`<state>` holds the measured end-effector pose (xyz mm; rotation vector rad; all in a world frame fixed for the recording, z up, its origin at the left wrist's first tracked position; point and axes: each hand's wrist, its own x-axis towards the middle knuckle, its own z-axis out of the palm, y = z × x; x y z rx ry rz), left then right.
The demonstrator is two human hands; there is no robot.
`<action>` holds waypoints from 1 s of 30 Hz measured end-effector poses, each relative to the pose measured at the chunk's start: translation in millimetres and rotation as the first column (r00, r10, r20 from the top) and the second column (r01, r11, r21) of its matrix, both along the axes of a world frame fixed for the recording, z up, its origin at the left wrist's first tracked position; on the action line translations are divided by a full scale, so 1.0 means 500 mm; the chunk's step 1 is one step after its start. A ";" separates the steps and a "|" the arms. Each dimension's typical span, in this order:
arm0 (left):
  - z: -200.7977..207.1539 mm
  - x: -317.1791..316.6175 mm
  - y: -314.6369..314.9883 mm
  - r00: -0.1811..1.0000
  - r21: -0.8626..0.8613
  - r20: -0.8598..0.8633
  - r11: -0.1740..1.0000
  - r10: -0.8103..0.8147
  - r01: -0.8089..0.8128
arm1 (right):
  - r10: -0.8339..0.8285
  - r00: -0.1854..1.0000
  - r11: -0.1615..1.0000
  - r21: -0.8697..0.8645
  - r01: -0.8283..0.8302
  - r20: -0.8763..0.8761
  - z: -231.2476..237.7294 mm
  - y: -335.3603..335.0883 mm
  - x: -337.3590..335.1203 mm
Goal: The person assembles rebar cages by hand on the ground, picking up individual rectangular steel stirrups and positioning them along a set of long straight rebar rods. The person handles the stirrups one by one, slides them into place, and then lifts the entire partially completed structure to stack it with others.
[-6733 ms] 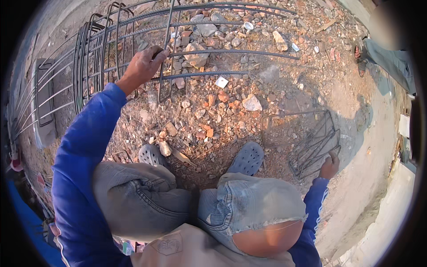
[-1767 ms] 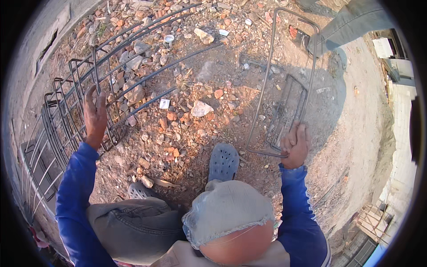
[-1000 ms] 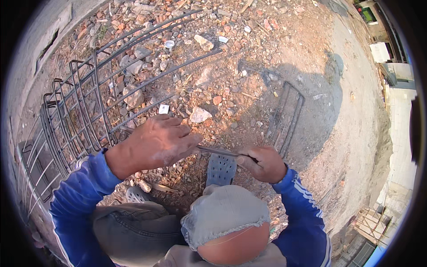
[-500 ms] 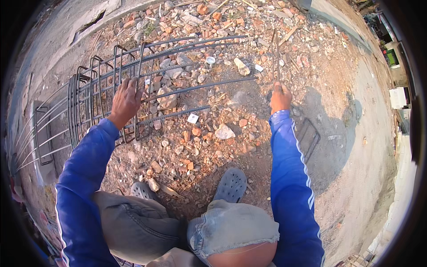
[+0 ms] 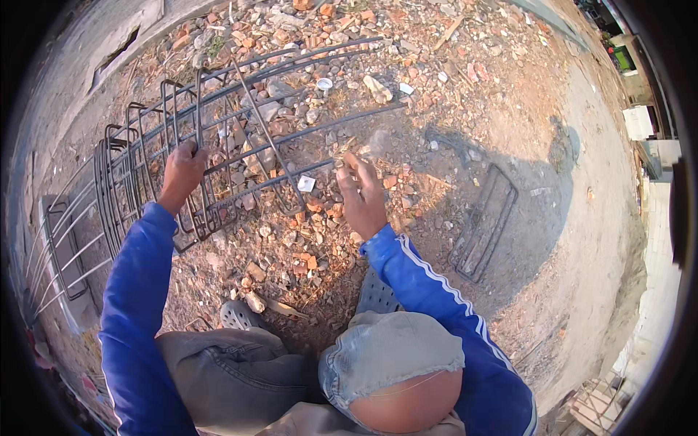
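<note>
A cage of steel rebar [image 5: 313,132] with rectangular stirrups [image 5: 134,163] stretches across the left of the ground. My left hand [image 5: 183,174] is closed around an upright stirrup [image 5: 199,109] on the cage, fingers curled over its bar. Farther right along the bars, another stirrup [image 5: 263,125] hangs tilted around them, its lower corner near the rubble. My right hand [image 5: 363,196] is at the free end of the lowest long bar [image 5: 309,171], thumb and fingers pinched about its tip.
Broken brick and stone [image 5: 291,251] cover the ground beneath the cage. A loose rectangular stirrup [image 5: 483,227] lies on the dirt at right, in my shadow. A concrete block [image 5: 62,240] lies under the cage's far left end. My grey clogs [image 5: 240,314] stand on the near rubble.
The stirrup that my right hand held up on the right now hangs tilted around the bars. My right hand has moved left to the low bar's end. The left hand stays at the cage.
</note>
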<state>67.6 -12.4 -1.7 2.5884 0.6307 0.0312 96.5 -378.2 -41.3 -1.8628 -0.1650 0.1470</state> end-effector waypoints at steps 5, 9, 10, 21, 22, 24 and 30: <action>-0.017 -0.003 0.061 0.987 -0.296 -0.064 0.942 0.147 -0.160 | -0.700 0.697 0.586 -0.433 0.685 0.155 -0.104 -0.465 -0.067; -0.043 -0.009 0.076 0.992 -0.189 -0.060 0.974 0.114 -0.124 | -0.896 0.442 0.103 -0.949 0.298 0.041 -0.138 -0.758 -0.129; -0.048 -0.010 0.077 0.989 -0.183 -0.083 0.974 0.119 -0.133 | -0.862 0.506 0.180 -0.942 0.284 -0.012 -0.144 -0.795 -0.142; -0.049 -0.024 0.061 1.000 -0.066 -0.003 0.998 -0.006 0.006 | -0.814 0.580 0.123 -0.969 0.212 0.024 -0.158 -0.805 -0.139; -0.049 -0.025 0.061 1.000 -0.061 -0.006 0.998 -0.007 0.007 | -0.818 0.576 0.154 -0.959 0.240 0.012 -0.151 -0.804 -0.141; -0.051 -0.029 0.060 1.000 -0.048 0.000 0.999 -0.004 0.004 | -0.838 0.543 0.150 -0.936 0.319 0.050 -0.133 -0.799 -0.148; -0.056 -0.038 0.069 1.000 -0.063 0.002 0.998 -0.019 0.019 | -0.809 0.588 0.550 -0.376 0.746 -0.016 -0.049 -0.711 -0.127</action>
